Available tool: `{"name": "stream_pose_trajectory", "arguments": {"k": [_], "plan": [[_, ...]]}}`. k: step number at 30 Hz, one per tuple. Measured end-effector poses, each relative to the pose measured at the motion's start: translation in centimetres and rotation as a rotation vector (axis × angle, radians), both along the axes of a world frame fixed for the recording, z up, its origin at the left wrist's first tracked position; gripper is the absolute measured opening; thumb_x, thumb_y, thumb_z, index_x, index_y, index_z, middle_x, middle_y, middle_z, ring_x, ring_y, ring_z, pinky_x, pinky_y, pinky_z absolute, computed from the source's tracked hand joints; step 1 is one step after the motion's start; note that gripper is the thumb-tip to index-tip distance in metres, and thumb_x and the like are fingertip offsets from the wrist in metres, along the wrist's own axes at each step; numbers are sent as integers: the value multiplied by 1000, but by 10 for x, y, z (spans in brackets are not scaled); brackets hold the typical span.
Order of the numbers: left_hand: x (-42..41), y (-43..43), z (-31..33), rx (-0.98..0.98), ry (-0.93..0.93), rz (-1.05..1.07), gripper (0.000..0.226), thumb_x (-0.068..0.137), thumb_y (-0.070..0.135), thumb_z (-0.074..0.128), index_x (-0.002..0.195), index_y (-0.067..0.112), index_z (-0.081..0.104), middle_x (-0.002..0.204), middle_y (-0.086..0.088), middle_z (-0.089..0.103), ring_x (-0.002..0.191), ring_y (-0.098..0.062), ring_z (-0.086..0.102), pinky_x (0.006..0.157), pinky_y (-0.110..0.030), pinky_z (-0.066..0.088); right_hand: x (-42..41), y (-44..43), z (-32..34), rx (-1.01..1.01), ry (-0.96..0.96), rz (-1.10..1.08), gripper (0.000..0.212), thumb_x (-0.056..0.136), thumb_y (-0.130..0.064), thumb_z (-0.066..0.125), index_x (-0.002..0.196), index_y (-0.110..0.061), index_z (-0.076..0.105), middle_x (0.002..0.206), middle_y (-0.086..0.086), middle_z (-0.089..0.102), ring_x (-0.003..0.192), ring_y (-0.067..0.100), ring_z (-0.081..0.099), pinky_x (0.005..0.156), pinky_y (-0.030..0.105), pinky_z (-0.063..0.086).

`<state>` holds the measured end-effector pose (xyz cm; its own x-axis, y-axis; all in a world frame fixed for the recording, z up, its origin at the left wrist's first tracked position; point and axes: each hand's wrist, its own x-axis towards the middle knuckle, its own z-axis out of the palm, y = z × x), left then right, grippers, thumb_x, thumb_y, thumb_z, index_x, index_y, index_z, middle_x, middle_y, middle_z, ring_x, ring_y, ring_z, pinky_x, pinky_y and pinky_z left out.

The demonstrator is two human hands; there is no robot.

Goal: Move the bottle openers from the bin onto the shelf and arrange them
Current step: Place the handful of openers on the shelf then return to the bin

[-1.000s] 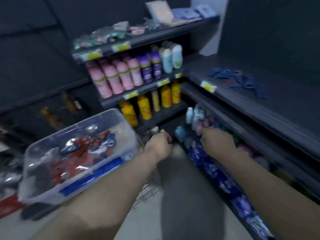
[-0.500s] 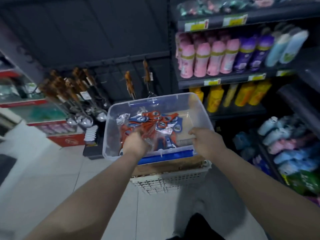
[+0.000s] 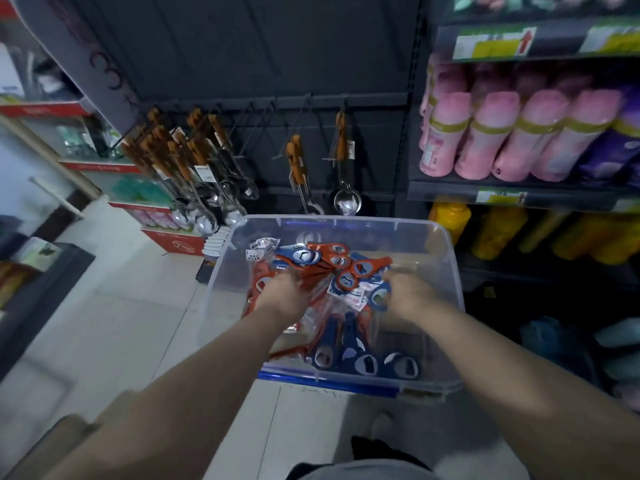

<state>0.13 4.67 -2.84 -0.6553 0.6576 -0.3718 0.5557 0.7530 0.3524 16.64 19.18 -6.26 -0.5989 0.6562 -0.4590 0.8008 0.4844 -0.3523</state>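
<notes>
A clear plastic bin [image 3: 441, 268] with a blue front edge stands in front of me and holds several red bottle openers [image 3: 327, 255] and blue bottle openers [image 3: 363, 362] with white tags. Both my hands are inside it. My left hand [image 3: 282, 297] is curled down into the red openers on the left side and grips them. My right hand [image 3: 414, 296] lies over the blue openers at the right of the pile, next to a blue ring; its fingers are blurred and hidden. The shelf that held blue openers earlier is out of view.
Ladles with orange handles [image 3: 194, 161] hang on hooks behind the bin. To the right, shelves [image 3: 450, 194] carry pink bottles [image 3: 491, 136] above and yellow bottles [image 3: 498, 233] below. Under the bin is a pale tiled floor [image 3: 114, 306].
My view turned left from the shelf to the bin. My right hand left the bin's front rim and went inside, and my left hand pushed deeper into the red openers.
</notes>
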Motion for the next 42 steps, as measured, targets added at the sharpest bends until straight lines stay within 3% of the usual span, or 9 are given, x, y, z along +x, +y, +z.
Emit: {"name": "stream_pose_trajectory", "arguments": {"k": [8, 14, 19, 24, 28, 32, 35, 38, 42], "plan": [[-11, 6, -11, -57, -6, 54, 37, 90, 19, 56, 127, 14, 54, 123, -12, 63, 112, -31, 59, 90, -35, 47, -32, 27, -33, 133, -136, 360, 78, 87, 1, 46, 152, -26, 13, 159, 0, 10, 142, 29, 18, 114, 42, 25], [-16, 26, -16, -123, 1, 22, 36, 90, 16, 53, 126, 12, 56, 122, -12, 63, 111, -31, 59, 91, -33, 47, -30, 35, -34, 241, -205, 350, 49, 87, -14, 57, 134, -20, 42, 138, 4, 41, 132, 23, 35, 104, 40, 31], [-29, 46, -26, -192, 107, -66, 35, 87, 10, 48, 121, 11, 56, 121, -14, 61, 113, -32, 56, 92, -38, 46, -23, 34, -45, 196, -120, 290, 49, 80, -12, 67, 123, -17, 43, 131, 6, 44, 121, 24, 44, 97, 36, 36], [-61, 65, -45, -261, 142, -215, 63, 86, 1, 52, 145, 14, 33, 152, -6, 33, 131, -31, 42, 105, -44, 40, -22, 24, -57, -2, -76, 26, 60, 83, -13, 69, 131, -10, 33, 129, 12, 44, 103, 31, 55, 74, 34, 44], [-74, 68, -61, -320, 124, -236, 64, 92, 12, 52, 149, 13, 23, 150, -12, 32, 135, -36, 35, 110, -46, 34, -25, 20, -59, 197, -193, 132, 52, 82, -24, 70, 127, -17, 45, 108, 8, 63, 90, 23, 63, 62, 29, 41], [-72, 66, -58, -316, 169, -301, 46, 90, 30, 62, 130, 14, 48, 124, -11, 54, 113, -28, 53, 93, -37, 45, -21, 21, -59, 122, -147, 62, 26, 72, -32, 75, 94, -21, 67, 97, 2, 68, 86, 21, 62, 71, 26, 49], [-65, 67, -56, -312, 201, -375, 51, 81, 56, 65, 117, 20, 60, 118, -5, 55, 112, -25, 49, 89, -37, 45, -16, 16, -67, 118, 21, -44, 23, 75, -40, 75, 87, -22, 69, 105, 0, 59, 97, 21, 54, 79, 30, 45], [-60, 69, -61, -201, 92, -297, 57, 81, 48, 69, 126, 17, 55, 132, -8, 45, 123, -29, 40, 98, -43, 43, -22, 11, -69, 28, 221, -212, 27, 80, -33, 74, 98, -14, 67, 119, 9, 50, 105, 27, 51, 85, 33, 42], [-57, 78, -64, -146, 8, -160, 74, 74, 41, 79, 128, 11, 38, 125, -11, 52, 117, -31, 50, 94, -43, 48, -24, 6, -72, 46, 41, -208, 55, 78, -25, 73, 124, -12, 46, 124, 14, 51, 110, 34, 51, 86, 41, 47]]}}
